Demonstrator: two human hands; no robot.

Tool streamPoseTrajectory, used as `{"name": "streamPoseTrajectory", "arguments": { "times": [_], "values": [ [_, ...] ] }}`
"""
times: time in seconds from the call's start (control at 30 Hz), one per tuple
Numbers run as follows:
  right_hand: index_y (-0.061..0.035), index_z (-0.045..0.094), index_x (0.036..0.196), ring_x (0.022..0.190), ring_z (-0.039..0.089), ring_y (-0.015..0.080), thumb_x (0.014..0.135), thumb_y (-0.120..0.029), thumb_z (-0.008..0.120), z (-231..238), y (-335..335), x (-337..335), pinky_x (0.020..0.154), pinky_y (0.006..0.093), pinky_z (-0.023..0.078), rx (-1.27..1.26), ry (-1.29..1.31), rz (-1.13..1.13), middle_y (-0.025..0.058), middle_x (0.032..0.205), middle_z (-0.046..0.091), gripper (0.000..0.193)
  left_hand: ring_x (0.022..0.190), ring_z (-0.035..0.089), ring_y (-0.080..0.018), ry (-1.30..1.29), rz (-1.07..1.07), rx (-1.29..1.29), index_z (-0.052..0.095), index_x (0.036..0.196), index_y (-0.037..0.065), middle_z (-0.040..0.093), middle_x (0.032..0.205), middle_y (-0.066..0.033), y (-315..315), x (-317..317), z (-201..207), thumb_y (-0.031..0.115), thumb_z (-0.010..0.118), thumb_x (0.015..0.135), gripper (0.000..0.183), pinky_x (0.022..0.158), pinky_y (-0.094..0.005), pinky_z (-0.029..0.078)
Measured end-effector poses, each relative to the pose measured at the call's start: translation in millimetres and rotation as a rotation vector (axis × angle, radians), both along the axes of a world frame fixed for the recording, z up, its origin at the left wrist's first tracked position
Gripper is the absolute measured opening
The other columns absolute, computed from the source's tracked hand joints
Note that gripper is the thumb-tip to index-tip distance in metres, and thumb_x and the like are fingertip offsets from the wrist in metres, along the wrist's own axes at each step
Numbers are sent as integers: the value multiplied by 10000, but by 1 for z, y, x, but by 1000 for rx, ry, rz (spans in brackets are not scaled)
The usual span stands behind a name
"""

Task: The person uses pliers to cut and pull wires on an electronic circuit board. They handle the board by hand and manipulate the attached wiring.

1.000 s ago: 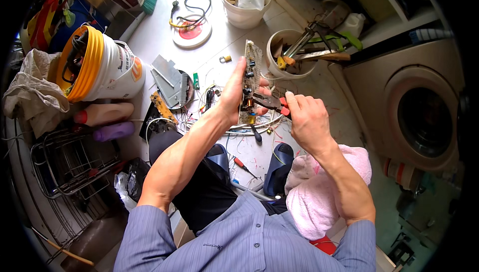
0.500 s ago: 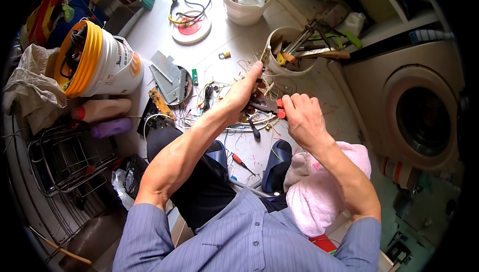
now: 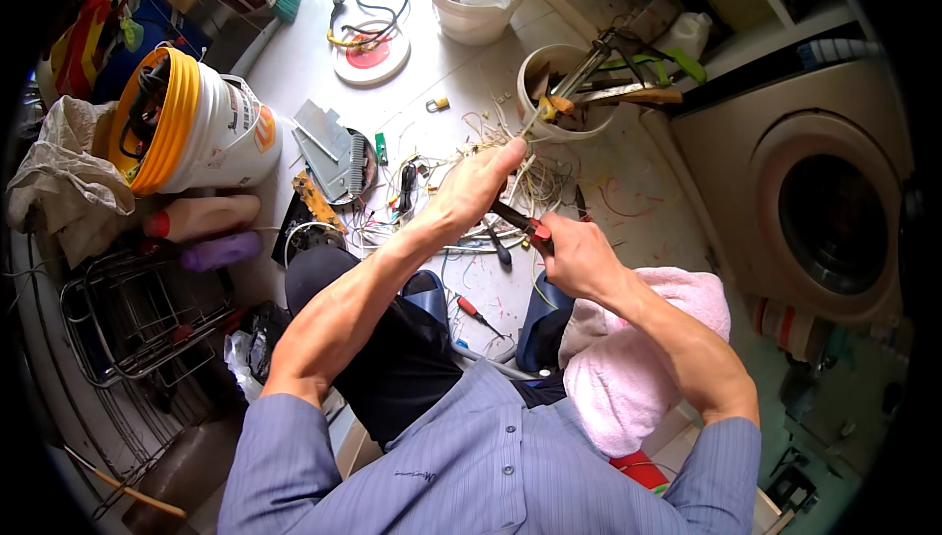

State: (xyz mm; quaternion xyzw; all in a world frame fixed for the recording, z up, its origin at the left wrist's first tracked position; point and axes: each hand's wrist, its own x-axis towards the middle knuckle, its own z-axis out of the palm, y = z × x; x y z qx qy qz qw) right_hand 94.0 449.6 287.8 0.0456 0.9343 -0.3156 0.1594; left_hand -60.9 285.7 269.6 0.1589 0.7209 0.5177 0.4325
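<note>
My right hand (image 3: 581,255) is closed round the red handles of dark-jawed pliers (image 3: 517,218), whose jaws point up and left under my left hand. My left hand (image 3: 483,182) is closed with the thumb on top, pointing toward the white bucket. Its fingers are turned away, so what it grips is hidden. A thin pale strand (image 3: 533,124) rises beside the thumb tip. Below and around both hands a tangle of cut wires (image 3: 549,182) spreads over the floor. A black-handled tool (image 3: 501,249) lies just under the pliers.
A tool-filled bucket (image 3: 579,131) stands ahead. A red screwdriver (image 3: 476,315) lies between my slippers, left of a pink towel (image 3: 628,378). Leftward are a grey metal part (image 3: 329,147), a white-and-yellow bucket (image 3: 221,133) and a wire rack (image 3: 137,319). A washing machine (image 3: 785,211) stands right.
The pliers' handles have come together in my right hand, which has moved slightly left and down. My left hand has shifted a little lower and right.
</note>
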Motion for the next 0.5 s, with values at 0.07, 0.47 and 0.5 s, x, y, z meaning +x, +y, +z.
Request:
{"name": "streamPoseTrajectory", "arguments": {
  "times": [0.07,0.47,0.5],
  "values": [
    [-3,602,990,902,671,457,889,-105,613,-1,0,0,787,536,528,-28,16,-57,254,899,695,144,686,401,-100,-11,27,14,685,1188,43,490,782,31,4,-3,7,699,434,1017,723,597,-294,319],
    [0,624,1027,734,619,330,941,-207,684,41,19,-17,728,418,496,-328,-152,-130,179,783,638,232,771,718,-201,-860,188,552,579,1303,-27,730,904,-136,13,-9,9,796,258,997,935,650,-342,607],
    [2,628,1038,726,611,302,944,-212,684,41,18,-17,725,407,493,-364,-177,-153,167,773,628,240,838,744,-242,-898,135,616,546,1339,-47,741,962,-176,12,-12,1,812,230,988,980,690,-370,621]
  ]
}}
